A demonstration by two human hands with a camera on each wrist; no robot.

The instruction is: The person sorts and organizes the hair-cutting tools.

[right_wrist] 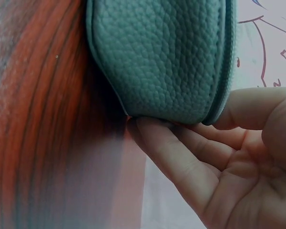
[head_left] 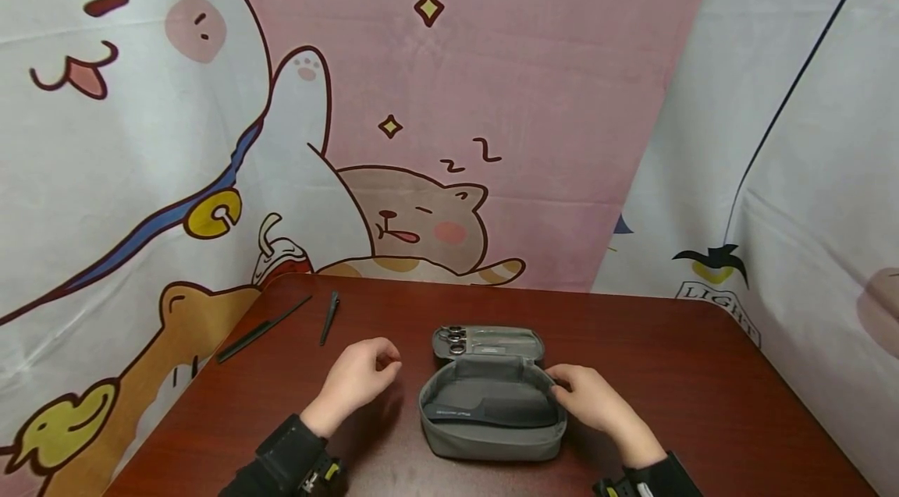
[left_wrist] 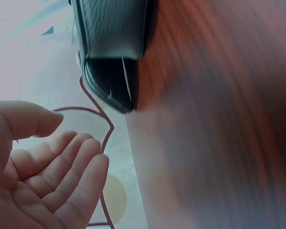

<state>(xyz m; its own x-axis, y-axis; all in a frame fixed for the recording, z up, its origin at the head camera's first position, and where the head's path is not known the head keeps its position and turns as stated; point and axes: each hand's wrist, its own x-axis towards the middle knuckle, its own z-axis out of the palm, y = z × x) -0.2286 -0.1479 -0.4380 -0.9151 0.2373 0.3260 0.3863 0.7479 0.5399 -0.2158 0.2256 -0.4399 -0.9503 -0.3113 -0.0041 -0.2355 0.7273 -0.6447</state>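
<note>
A grey-green zip case lies with its lid folded back; its pebbled wall fills the top of the right wrist view. My right hand pinches the case's right side, thumb at the zipped rim and fingers against the outer wall. Inside the case lies a long dark tool with small lettering. Scissors show by their finger loops in the lid. To the left of the case, my left hand hovers with loosely bent fingers, holding nothing.
At the back left of the brown table lie a dark tail comb and a small dark clip. A cartoon-printed cloth hangs behind the table.
</note>
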